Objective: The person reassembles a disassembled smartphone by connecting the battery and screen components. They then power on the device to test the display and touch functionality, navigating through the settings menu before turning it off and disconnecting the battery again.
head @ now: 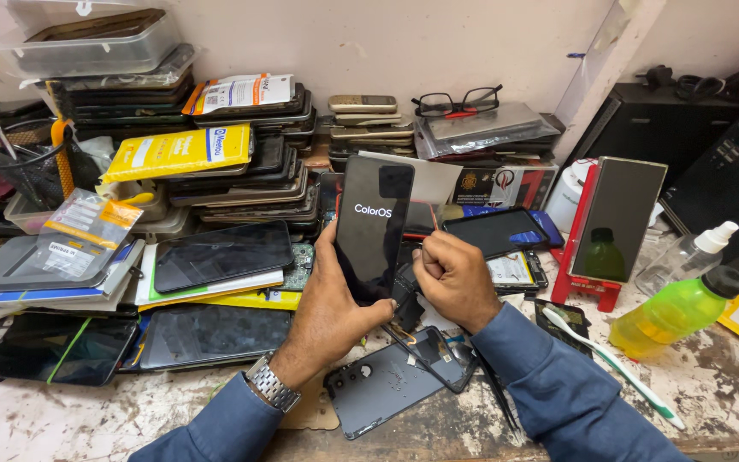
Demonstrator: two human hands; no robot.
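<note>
Two hands work one phone screen [373,224]: left hand [328,306] grips its near edge, holding it upright for viewing; right hand [452,278] is fisted just right, contents hidden; the phone body [395,385] lies nearer.

A phone repair workshop: stacked phones [250,162] and loose screens [220,254] crowd the worn surface's [712,385] back edge.

Bright, even light fell from above. Soft shadows lay under the hands; edges bowed slightly. Focus stayed sharp.

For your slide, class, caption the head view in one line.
Left hand holds a lit phone screen upright; right hand closes beside it.
</note>
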